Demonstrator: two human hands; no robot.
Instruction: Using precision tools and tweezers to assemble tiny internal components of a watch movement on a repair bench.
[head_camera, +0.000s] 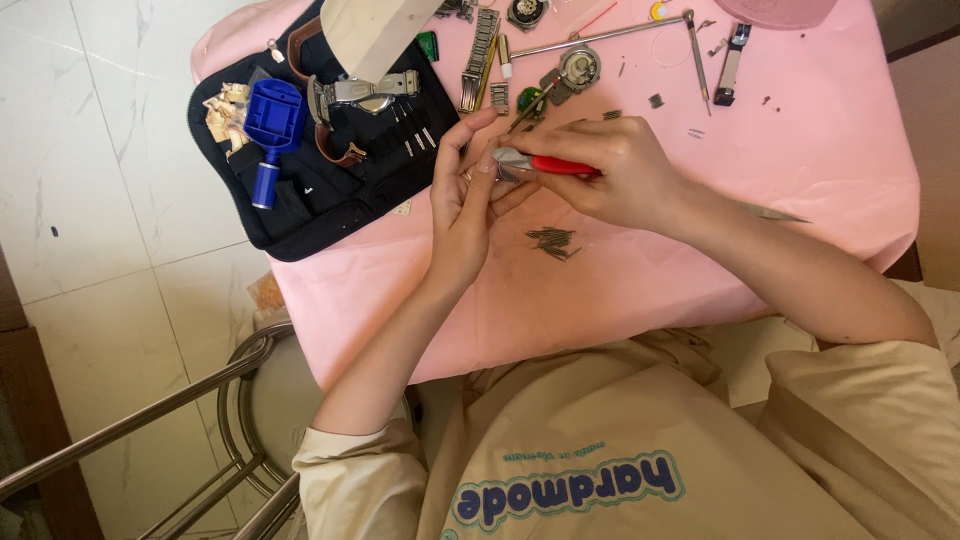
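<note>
My right hand (610, 175) grips small pliers with red handles (545, 163), jaws pointing left. My left hand (465, 205) is raised beside them, fingertips pinching a tiny metal part at the plier jaws; the part is too small to make out. Both hands hover over a pink cloth (640, 280) covering the table. A little heap of thin metal pins (552, 241) lies on the cloth just below my hands.
A black tool pouch (320, 195) at the left holds a blue link-remover tool (272, 125), a metal watch with brown strap (355, 95) and small screwdrivers. Watch bracelet links (482, 55), a watch case (578, 68), a long rod (600, 38) lie farther back. A metal stool (250, 400) stands below left.
</note>
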